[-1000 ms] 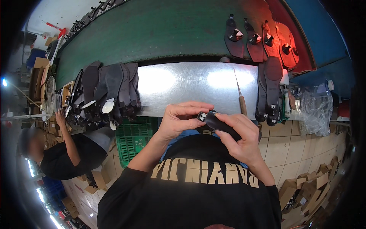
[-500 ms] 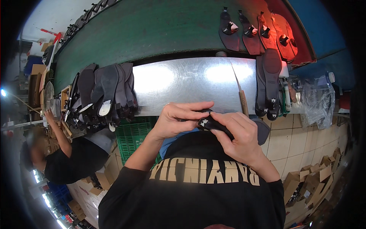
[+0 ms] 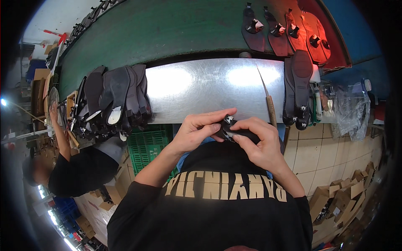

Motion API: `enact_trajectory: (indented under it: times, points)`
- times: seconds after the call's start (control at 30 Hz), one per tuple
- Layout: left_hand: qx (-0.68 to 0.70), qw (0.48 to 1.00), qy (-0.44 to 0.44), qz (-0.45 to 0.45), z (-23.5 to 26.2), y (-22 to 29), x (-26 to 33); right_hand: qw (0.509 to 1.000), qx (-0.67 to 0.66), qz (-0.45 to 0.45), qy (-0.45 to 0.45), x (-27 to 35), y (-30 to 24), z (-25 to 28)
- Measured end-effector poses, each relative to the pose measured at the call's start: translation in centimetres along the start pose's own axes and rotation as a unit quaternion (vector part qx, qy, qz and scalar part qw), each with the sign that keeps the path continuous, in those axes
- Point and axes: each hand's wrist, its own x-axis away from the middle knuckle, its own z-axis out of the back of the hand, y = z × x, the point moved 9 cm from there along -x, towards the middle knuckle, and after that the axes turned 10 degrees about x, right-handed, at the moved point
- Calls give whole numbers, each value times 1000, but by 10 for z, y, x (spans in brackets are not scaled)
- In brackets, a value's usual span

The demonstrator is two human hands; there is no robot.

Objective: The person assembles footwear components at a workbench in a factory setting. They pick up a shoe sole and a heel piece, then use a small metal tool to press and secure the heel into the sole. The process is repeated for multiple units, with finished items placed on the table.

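A black shoe part (image 3: 248, 135) with a shiny heel end and a small white patch is held in front of my chest, just past the near edge of the metal sheet (image 3: 205, 96). My left hand (image 3: 194, 130) grips its heel end, thumb bent and fingers stretched along it. Around the other side, my right hand (image 3: 266, 144) has its fingers and thumb pinched on the part. A thin pointed tool with a wooden handle (image 3: 270, 109) lies on the sheet beyond my right hand. Much of the part is hidden by my fingers.
Dark shoe soles (image 3: 118, 94) are piled left of the sheet; a smaller stack (image 3: 300, 79) lies right. Several heeled soles (image 3: 253, 31) rest under red light on the green table (image 3: 176, 33). A green crate (image 3: 146, 152) stands below. Another person (image 3: 83, 171) is at left.
The shoe part has turned in my hands, bringing its heel end up. My left thumb now bends onto it. The other person's raised hand has moved up slightly.
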Motion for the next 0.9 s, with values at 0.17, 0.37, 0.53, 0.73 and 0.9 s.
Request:
enact_trajectory:
  times: [0.17, 0.37, 0.53, 0.73, 0.9]
  points:
    - [4, 1000, 20, 9, 3, -7, -1, 999, 46, 4, 11, 0, -3, -1]
    - [10, 998, 48, 29, 3, -4, -4, 987, 137, 76, 32, -1, -14, -2]
    - [-14, 998, 37, 40, 3, -7, -4, 977, 170, 121, -47, -3, -15, -9]
    - [-22, 994, 63, 91, 8, -10, -6, 980, 140, 101, -94, -4, -9, -14]
    - [-39, 992, 78, 91, 8, -8, -8, 986, 130, 82, -66, -2, -1, -16]
